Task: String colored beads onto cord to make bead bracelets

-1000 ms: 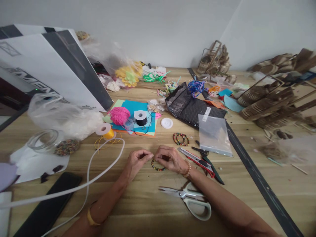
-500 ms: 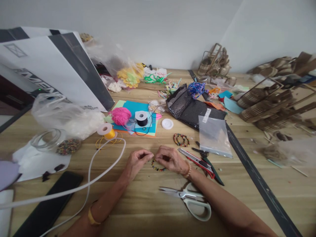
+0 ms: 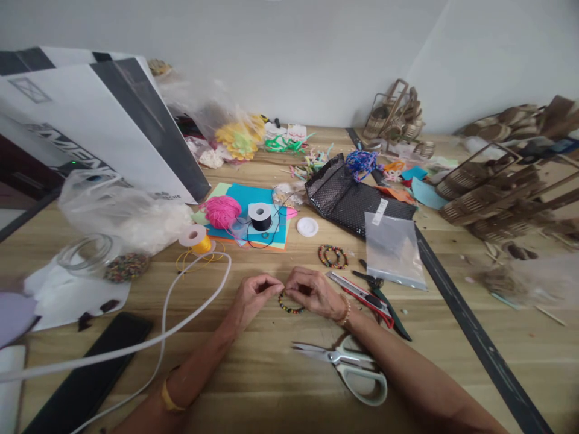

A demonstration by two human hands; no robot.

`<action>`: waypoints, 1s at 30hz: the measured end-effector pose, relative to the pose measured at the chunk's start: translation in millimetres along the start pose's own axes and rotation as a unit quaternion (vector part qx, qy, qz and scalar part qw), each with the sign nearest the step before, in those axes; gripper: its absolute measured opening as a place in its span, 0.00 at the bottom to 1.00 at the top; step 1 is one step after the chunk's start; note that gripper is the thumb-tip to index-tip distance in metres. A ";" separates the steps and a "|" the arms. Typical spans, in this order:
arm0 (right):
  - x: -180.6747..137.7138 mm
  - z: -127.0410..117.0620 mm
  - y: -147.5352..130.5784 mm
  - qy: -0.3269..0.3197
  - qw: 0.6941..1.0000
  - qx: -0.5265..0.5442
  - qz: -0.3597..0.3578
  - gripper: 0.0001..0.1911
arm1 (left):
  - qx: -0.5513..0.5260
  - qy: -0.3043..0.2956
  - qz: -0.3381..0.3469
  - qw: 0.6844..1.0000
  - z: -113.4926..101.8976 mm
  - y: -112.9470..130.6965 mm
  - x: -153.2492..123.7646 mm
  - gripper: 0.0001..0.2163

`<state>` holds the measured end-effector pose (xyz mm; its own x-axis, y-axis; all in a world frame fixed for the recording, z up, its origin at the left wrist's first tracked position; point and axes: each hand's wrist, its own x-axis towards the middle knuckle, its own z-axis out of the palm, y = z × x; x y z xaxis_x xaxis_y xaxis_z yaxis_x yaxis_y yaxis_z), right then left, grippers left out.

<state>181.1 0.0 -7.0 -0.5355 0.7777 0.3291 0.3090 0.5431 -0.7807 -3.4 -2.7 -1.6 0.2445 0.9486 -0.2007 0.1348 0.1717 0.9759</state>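
Observation:
A small beaded bracelet [image 3: 290, 309] in mixed colours curves just below my fingertips, close to the tabletop. My left hand [image 3: 256, 296] is closed in a pinch at the bracelet's upper left end. Thumb and forefinger of my right hand [image 3: 314, 292] are also pinched there, almost touching the left fingertips. The right fingers cover part of the bead loop, and any thread between the fingertips is too fine to make out. Finished-looking beaded bracelets [image 3: 333, 256] lie just beyond my right hand. Scissors [image 3: 337, 357] with pale handles rest slightly spread near my right forearm.
A red utility knife [image 3: 362, 295] and green-handled pliers [image 3: 392, 313] lie right of my hand. Yellow thread [image 3: 199, 241], a black thread spool [image 3: 260, 218] and pink yarn [image 3: 222, 212] stand behind. A white cable [image 3: 181, 325] loops at left, near a glass jar [image 3: 85, 256].
Both hands keep their pinched pose at the bracelet. The whole view has shifted very slightly; nothing else has visibly moved.

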 end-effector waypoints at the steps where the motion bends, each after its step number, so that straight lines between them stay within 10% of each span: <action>1: 0.0 0.3 0.4 0.002 1.000 0.000 -0.001 0.10 | -0.003 -0.003 0.002 1.000 0.0 -1.1 0.3 0.07; 30: -0.9 2.5 2.5 0.001 1.000 0.001 -0.009 0.09 | 0.037 -0.015 0.031 0.999 0.8 -4.9 -3.5 0.09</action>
<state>180.4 -0.1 -10.6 -0.5394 0.7687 0.3438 0.2982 0.5562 -0.7757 -4.2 -7.1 -5.7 0.2834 0.9483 -0.1428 0.1880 0.0910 0.9779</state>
